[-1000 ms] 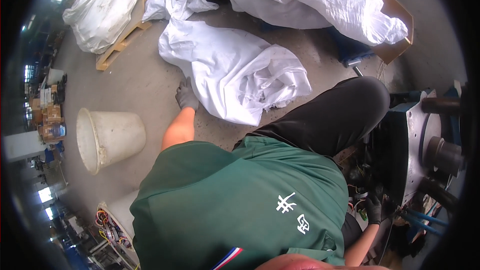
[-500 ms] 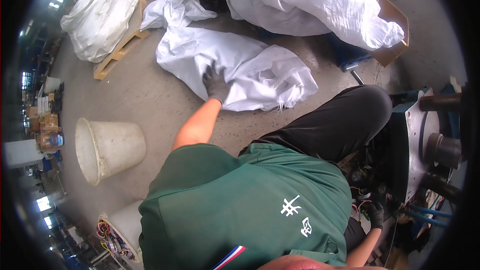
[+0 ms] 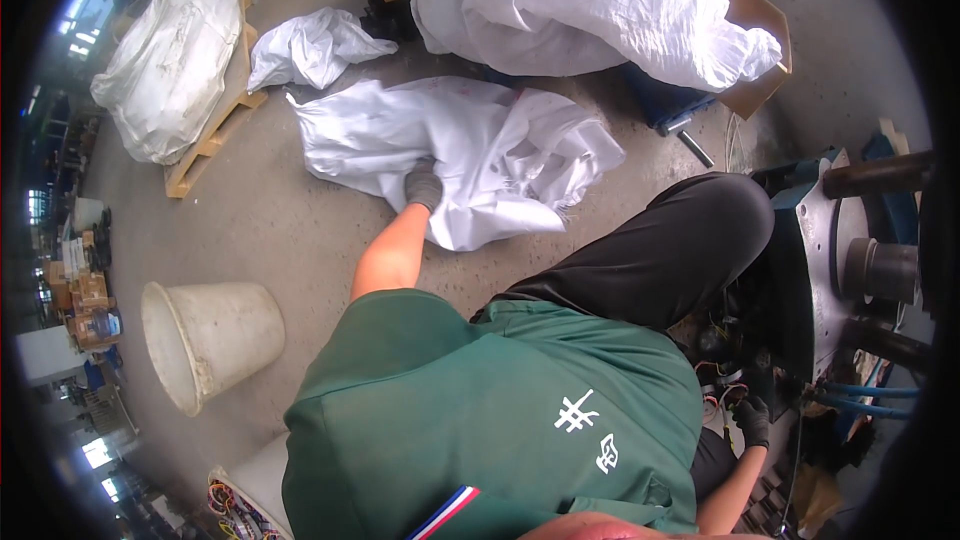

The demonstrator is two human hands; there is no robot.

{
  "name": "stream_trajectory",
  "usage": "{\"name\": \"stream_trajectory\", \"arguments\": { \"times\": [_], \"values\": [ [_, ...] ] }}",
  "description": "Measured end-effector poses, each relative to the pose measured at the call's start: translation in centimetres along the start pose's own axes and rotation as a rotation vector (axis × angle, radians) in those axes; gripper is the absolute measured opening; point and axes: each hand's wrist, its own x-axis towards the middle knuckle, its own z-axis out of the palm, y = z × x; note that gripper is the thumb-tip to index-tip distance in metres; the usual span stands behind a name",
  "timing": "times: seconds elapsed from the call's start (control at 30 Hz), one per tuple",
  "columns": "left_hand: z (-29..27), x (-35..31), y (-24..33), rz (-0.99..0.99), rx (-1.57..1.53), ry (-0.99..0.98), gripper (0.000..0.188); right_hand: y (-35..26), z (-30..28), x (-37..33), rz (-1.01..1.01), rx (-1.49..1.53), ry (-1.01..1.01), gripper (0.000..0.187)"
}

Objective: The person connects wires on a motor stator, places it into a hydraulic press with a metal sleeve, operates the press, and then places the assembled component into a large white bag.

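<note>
My left hand (image 3: 424, 188), in a dark grey glove, is closed on the near side of a white woven sack (image 3: 370, 135). Its fingertips are lost in the folds. The sack lies crumpled on the floor, with a frayed edge at its right end. Far to the lower right, my right hand (image 3: 752, 422), also gloved, is bent beside thin red and white wires (image 3: 728, 398) near the machine. Its fingers look curled, but what they hold is too small and dark to make out.
A metal machine (image 3: 815, 250) with thick rods stands close on the right. An off-white bucket (image 3: 225, 335) lies on its side at left; another container below it holds coloured wires (image 3: 235, 515). Farther back are a small white sack (image 3: 315, 45), a large sack (image 3: 570, 5) and a loaded pallet (image 3: 215, 145).
The left hand's fingers have gone from spread on the sack to tucked into its folds. The sack is pulled nearer, apart from the small one. The view has shifted slightly.
</note>
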Motion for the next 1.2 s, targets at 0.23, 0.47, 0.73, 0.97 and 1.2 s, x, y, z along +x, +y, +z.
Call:
{"name": "stream_trajectory", "arguments": {
  "times": [0.23, 0.47, 0.73, 0.97, 1.2],
  "values": [
    [-6.2, -10.5, 12.3, 0.698, 0.074, -0.401, 0.131, 1.9, -0.8, 1.9, -0.014, -0.039, -0.062, 0.015],
    [1.1, -10.1, 15.0, 0.569, -0.258, -0.684, 0.114, -0.2, 0.3, 0.1, -0.01, -0.021, -0.02, 0.017],
    [-0.9, -1.1, 19.9, 0.252, -0.507, -0.421, 0.053, -0.9, -0.1, -0.1, -0.165, 0.025, 0.063, 0.018],
    [-7.0, 6.1, 21.5, 0.313, -1.409, -0.257, 0.031, -26.0, 0.2, -5.2, -0.923, 0.035, 0.586, 0.024],
    [-22.7, 0.9, 30.6, 0.604, -1.854, -0.594, 0.039, -44.8, 8.4, 0.8, -0.446, 0.195, -0.246, 0.045]
  ]
}}
